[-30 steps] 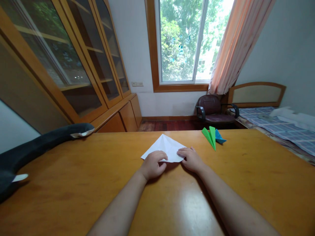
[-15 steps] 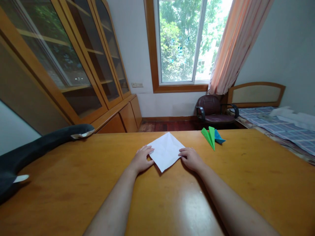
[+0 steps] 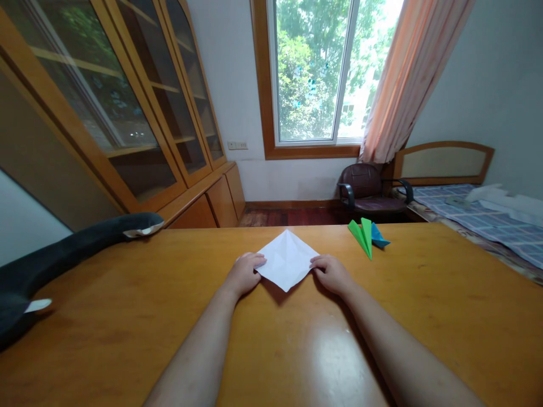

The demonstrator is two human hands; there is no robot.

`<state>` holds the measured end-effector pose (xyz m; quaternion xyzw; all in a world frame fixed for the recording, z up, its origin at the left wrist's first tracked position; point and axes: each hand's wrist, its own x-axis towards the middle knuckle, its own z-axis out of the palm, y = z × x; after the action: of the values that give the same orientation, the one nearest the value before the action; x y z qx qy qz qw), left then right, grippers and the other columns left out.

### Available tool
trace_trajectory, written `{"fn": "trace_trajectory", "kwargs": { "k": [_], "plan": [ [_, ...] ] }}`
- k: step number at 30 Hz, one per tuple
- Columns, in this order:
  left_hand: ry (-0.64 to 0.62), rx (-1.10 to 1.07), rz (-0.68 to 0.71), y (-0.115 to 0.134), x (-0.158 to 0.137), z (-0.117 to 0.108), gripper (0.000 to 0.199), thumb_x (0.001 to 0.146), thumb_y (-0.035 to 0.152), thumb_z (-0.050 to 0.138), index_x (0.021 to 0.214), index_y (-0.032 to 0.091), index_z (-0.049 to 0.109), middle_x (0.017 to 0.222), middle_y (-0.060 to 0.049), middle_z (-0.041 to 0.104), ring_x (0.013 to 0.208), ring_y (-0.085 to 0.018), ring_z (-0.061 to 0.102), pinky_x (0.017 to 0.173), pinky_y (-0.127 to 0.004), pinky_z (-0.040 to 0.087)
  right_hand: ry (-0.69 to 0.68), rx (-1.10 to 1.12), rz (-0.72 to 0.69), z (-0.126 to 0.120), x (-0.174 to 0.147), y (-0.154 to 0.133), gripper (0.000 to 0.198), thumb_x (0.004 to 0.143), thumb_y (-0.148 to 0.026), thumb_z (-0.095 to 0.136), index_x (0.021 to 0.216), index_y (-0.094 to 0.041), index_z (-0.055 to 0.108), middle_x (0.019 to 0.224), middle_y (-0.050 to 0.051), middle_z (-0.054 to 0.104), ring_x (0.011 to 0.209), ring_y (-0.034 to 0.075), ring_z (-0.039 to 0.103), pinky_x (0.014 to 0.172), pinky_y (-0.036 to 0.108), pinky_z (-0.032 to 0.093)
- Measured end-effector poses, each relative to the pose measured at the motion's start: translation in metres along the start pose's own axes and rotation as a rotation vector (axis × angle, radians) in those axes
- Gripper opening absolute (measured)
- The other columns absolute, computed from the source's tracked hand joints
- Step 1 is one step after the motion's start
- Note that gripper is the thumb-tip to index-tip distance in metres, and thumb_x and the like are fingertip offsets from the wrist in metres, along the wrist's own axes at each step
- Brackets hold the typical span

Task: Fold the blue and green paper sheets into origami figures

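A white sheet of paper (image 3: 287, 263) is turned cornerwise like a diamond, with faint crease lines across it. Its near corner stands slightly off the wooden table (image 3: 271, 350), casting a shadow below. My left hand (image 3: 246, 271) grips the paper's left corner, fingers on top and thumb hidden beneath. At the right corner, my right hand (image 3: 333, 273) pinches the paper in the same way. Both hands are closed on its edges.
To the right lie a green paper plane (image 3: 363, 237) and a blue folded paper (image 3: 379, 236). A long black-and-white plush toy (image 3: 76, 246) rests along the table's left side. Beyond the far edge stand a chair (image 3: 365, 186) and a bed (image 3: 500, 217).
The paper has turned a little, its near corner shifting right and lifting off the table. My left hand has closed more over its corner; my right hand has hardly moved.
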<state>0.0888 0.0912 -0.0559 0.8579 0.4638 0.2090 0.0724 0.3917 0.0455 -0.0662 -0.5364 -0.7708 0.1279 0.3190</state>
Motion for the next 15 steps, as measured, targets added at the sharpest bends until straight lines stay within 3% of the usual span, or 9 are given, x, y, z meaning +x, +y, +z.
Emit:
{"fn": "trace_trajectory", "kwargs": {
  "k": [9,15],
  "plan": [
    [-0.020,-0.021,-0.021,-0.011,0.001,0.006,0.036,0.071,0.010,0.054,0.094,0.026,0.075,0.108,0.000,0.071,0.101,-0.021,0.062,0.094,-0.034,0.046,0.012,0.026,0.003,0.003,0.001,0.005,0.026,0.077,-0.014,0.052,0.082,-0.022,0.076,0.099,0.005,0.073,0.094,0.018,0.064,0.092,0.031,0.045],
    [-0.057,-0.050,0.012,-0.005,0.003,-0.003,0.027,0.077,0.012,0.052,0.084,0.025,0.075,0.094,-0.001,0.073,0.090,-0.018,0.063,0.085,-0.029,0.046,-0.024,0.028,0.046,0.000,0.002,0.003,0.025,0.078,-0.016,0.050,0.079,-0.021,0.074,0.095,0.005,0.073,0.091,0.019,0.064,0.088,0.029,0.045]
  ]
}}
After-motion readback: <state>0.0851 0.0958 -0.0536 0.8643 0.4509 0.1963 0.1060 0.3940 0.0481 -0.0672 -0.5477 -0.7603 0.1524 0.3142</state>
